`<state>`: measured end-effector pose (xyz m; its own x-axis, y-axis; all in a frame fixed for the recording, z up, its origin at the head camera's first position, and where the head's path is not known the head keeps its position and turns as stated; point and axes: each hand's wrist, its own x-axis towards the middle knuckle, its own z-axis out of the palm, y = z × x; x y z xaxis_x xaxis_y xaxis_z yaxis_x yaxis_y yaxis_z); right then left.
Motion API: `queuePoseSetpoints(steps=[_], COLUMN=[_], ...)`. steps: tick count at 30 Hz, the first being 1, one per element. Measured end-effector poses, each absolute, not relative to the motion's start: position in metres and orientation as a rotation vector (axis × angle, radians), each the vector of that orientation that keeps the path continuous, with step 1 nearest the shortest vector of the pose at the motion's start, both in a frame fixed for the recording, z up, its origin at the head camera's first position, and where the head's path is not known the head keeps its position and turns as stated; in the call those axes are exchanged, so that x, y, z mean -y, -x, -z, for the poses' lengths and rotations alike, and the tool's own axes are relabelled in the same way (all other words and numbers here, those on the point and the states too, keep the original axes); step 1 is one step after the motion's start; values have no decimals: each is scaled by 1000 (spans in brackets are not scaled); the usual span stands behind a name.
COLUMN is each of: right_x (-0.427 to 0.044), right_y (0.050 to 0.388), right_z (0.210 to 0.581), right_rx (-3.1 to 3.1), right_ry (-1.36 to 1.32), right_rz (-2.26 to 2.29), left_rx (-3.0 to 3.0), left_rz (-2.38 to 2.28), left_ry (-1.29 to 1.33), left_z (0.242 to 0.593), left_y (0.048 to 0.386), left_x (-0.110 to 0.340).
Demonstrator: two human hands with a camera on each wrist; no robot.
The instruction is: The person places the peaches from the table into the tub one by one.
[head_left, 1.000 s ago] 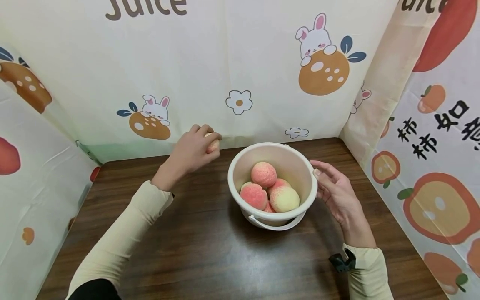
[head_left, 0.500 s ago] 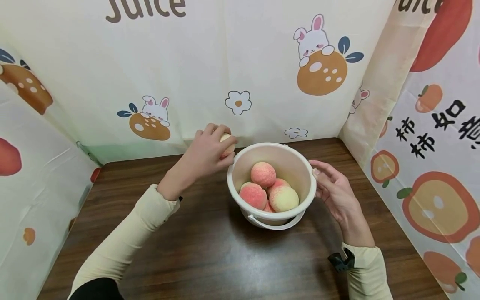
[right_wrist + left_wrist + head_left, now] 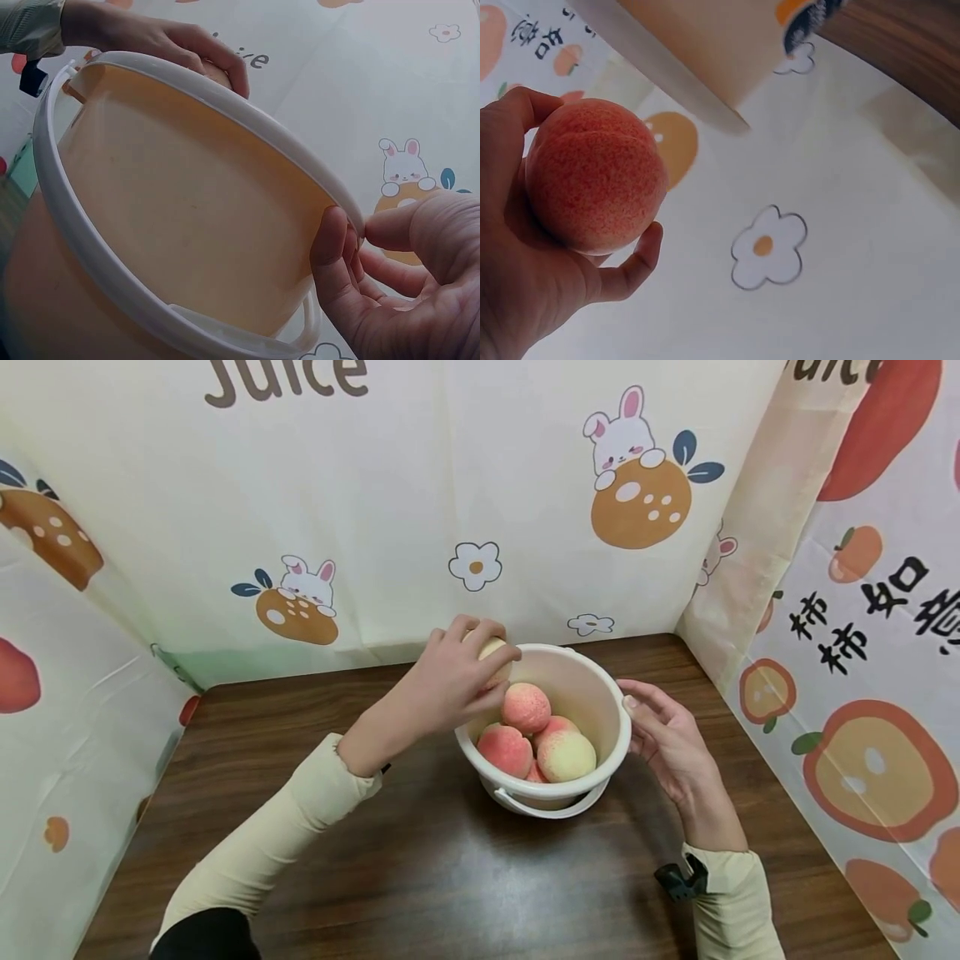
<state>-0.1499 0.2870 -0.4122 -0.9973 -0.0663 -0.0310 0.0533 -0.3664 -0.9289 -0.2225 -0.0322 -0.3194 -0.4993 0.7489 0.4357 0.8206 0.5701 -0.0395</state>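
A white bucket (image 3: 600,689) stands on the table with several pink and pale-yellow peaches (image 3: 567,756) inside. Over its left rim, my left hand (image 3: 446,685) holds another peach (image 3: 596,176), with thumb and fingers curled round it. The left wrist view shows that fruit's reddish, speckled side. On the bucket's right side, my right hand (image 3: 671,747) pinches the rim, as the right wrist view shows (image 3: 405,270) from below. The lowest peaches are partly hidden under the upper ones.
The bucket's handle (image 3: 551,812) hangs down at its front. The dark wood table (image 3: 420,877) reaches back to a printed cloth backdrop (image 3: 405,485). Another printed sheet (image 3: 825,760) rises along the right edge.
My left hand has carried its peach rightward, from left of the bucket to over its left rim. My right hand has stayed at the rim, and the bucket has not moved.
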Motion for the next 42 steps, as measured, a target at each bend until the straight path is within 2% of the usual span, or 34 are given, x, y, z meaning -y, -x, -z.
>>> queuePoseSetpoints(steps=[23,42], right_x=[-285,-288], right_y=[153,149], right_z=[414,414], right_rx=[-1718,-1714], right_ry=[23,18], right_rz=[2540,2548], left_rx=[2536,2649], left_rz=[122,102], left_ry=[1477,1561], left_z=[355,363], left_y=[213,215], left_x=[-20,-33])
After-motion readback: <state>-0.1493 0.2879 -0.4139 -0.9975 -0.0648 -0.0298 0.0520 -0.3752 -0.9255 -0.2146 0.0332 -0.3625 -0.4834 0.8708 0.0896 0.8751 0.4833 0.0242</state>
